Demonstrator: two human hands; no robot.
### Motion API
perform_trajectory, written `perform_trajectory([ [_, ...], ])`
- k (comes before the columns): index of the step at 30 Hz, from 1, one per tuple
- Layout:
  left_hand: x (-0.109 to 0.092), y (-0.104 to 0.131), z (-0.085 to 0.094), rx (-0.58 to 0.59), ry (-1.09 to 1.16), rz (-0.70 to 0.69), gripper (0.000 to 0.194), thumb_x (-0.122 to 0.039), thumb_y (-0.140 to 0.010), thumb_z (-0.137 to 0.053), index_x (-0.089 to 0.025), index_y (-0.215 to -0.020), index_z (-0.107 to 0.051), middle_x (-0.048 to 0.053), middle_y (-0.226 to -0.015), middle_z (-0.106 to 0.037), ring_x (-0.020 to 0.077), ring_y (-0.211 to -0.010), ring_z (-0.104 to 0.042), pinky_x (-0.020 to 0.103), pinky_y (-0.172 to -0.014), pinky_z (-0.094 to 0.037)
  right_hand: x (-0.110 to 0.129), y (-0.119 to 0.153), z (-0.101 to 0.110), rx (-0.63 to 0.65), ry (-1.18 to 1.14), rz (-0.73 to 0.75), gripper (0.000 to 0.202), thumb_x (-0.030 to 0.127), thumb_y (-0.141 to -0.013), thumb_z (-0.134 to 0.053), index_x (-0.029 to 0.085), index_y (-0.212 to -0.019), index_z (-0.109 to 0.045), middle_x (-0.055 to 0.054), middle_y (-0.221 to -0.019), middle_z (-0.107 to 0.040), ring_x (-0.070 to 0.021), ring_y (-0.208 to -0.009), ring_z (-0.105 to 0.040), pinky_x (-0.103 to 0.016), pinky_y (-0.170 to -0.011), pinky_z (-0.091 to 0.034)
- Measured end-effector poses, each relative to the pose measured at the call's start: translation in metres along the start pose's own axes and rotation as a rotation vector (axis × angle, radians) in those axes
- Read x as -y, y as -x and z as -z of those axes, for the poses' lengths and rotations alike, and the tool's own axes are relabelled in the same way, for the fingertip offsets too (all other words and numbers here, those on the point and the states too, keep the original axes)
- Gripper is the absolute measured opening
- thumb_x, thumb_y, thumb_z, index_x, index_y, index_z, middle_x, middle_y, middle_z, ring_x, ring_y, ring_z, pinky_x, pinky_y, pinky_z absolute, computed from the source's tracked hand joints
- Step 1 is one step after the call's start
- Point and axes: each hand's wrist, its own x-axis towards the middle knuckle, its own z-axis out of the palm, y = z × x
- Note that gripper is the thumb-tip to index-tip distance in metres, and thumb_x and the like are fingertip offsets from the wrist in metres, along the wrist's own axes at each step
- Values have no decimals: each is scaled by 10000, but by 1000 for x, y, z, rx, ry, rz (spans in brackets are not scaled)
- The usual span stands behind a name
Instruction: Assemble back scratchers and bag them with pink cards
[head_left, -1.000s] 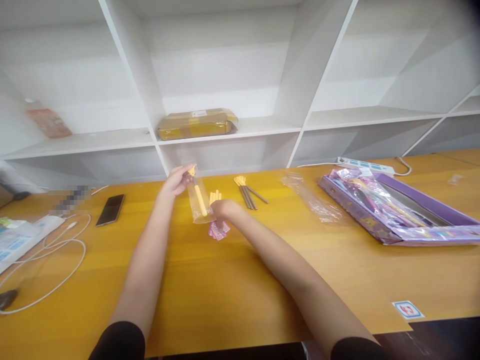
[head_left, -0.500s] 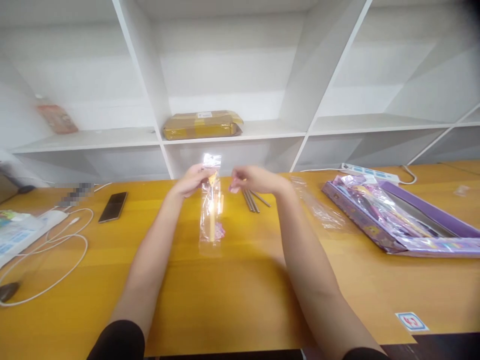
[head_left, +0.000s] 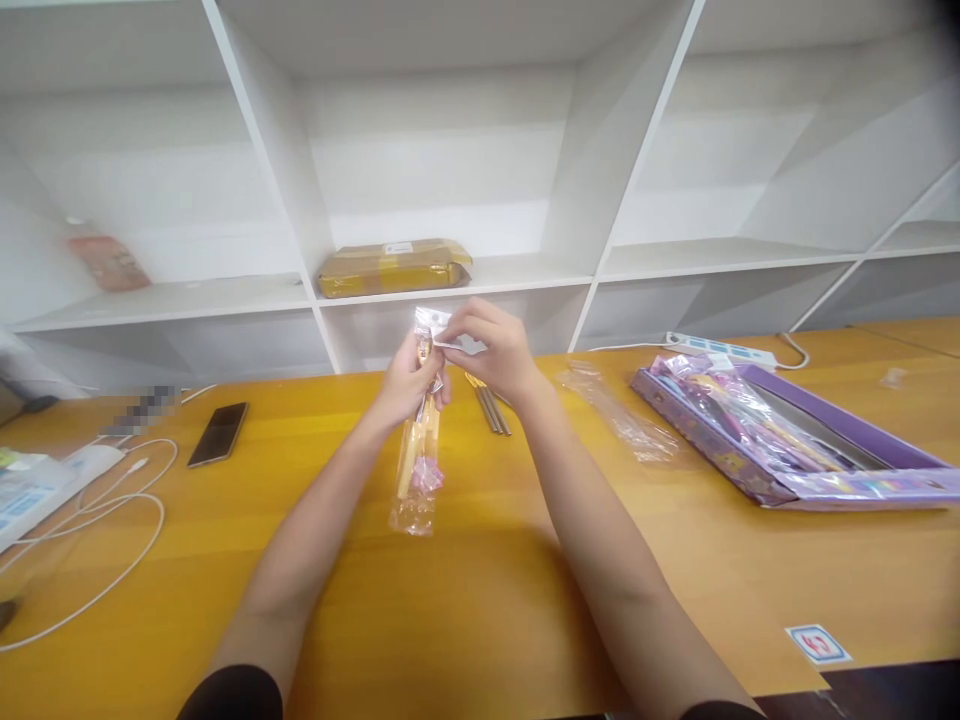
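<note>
My left hand (head_left: 412, 382) is closed around a narrow clear plastic bag (head_left: 405, 512) just above the table. Inside the bag a yellow stick-like item (head_left: 409, 460) and a small pink-purple piece (head_left: 427, 475) show through; their exact kind is unclear. At the bag's top, my right hand (head_left: 487, 345) pinches the whitish flap between thumb and fingers. Behind my right wrist lie several thin grey metal rods (head_left: 491, 410) with yellow at their far ends. The fingertips partly cover the upper part of the bag.
Flat clear plastic bags (head_left: 622, 415) lie right of the rods. A purple open box (head_left: 712, 445) holds wrapped items. A phone (head_left: 217, 434), white cables (head_left: 161, 500) and a power strip (head_left: 720, 350) are on the table (head_left: 465, 620). A taped parcel (head_left: 394, 270) sits on the shelf.
My right hand has moved left from beside the rods to the bag's top and now grips the flap. My left hand has shifted slightly right, and the bag now leans.
</note>
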Motion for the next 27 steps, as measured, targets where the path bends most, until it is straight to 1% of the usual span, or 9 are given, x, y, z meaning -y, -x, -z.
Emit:
perform_trajectory([
  [4, 1, 2, -1, -3, -8, 29, 667, -647, -891, -833, -278, -1373, -556, -58, -606, -593, 152, -459, -591, 254, -460, -365, -8, 2, -6, -55, 94, 54, 172, 330, -1044, -696, 255, -889, -709, -66, -920, -700, -230, -891, -663, -392, -825, -544],
  [8, 1, 4, -1, 3, 2, 85, 635, -573, -917, -840, -251, -1393, -571, -41, -601, -603, 137, -453, -546, 256, -478, -354, -16, 3, -7, -57, 205, 99, 253, 370, -1065, -668, 267, -834, -678, -66, -876, -683, -232, -841, -626, -397, -798, -509],
  [11, -1, 4, 1, -9, -17, 70, 639, -546, -920, -844, -249, -1412, -565, -46, -600, -585, 150, -472, -564, 256, -481, -359, -18, 3, -5, -71, 186, 116, 228, 325, -1063, -659, 262, -845, -675, -69, -901, -689, -234, -867, -635, -398, -810, -515],
  [13, -2, 5, 3, -4, -60, 36, 678, -545, -936, -825, -250, -1474, -536, -51, -598, -582, 154, -473, -570, 257, -481, -366, -17, 2, -3, -84, 150, 109, 196, 270, -1056, -642, 259, -863, -676, -77, -959, -712, -240, -920, -660, -409, -846, -536],
  [15, -4, 6, 5, 15, -106, 12, 738, -538, -965, -791, -244, -1564, -475, -55, -590, -587, 145, -451, -551, 257, -482, -376, -14, 1, -3, -110, 117, 74, 166, 246, -1053, -631, 261, -895, -681, -90, -1032, -736, -254, -1000, -686, -434, -901, -558],
  [18, -9, 7, 6, 42, -116, 22, 805, -512, -978, -774, -251, -1646, -409, -68, -577, -583, 125, -415, -517, 245, -464, -371, -9, 0, -5, -141, 69, -6, 115, 270, -1074, -615, 268, -999, -702, -101, -1098, -760, -263, -1083, -714, -456, -977, -578],
  [23, -14, 7, 6, 71, -33, 35, 748, -453, -956, -768, -254, -1618, -482, -87, -567, -531, 116, -405, -524, 224, -402, -311, -6, -1, -8, -208, 36, -129, 142, 301, -1121, -563, 258, -1129, -698, -78, -1053, -757, -224, -983, -732, -399, -951, -607],
  [27, -13, 6, 7, 71, 7, 70, 769, -443, -923, -788, -258, -1612, -500, -85, -600, -559, 93, -394, -509, 207, -395, -309, -8, -3, -1, -185, 61, -181, 220, 261, -1129, -518, 286, -1226, -714, -82, -1111, -722, -234, -1038, -715, -422, -973, -615],
])
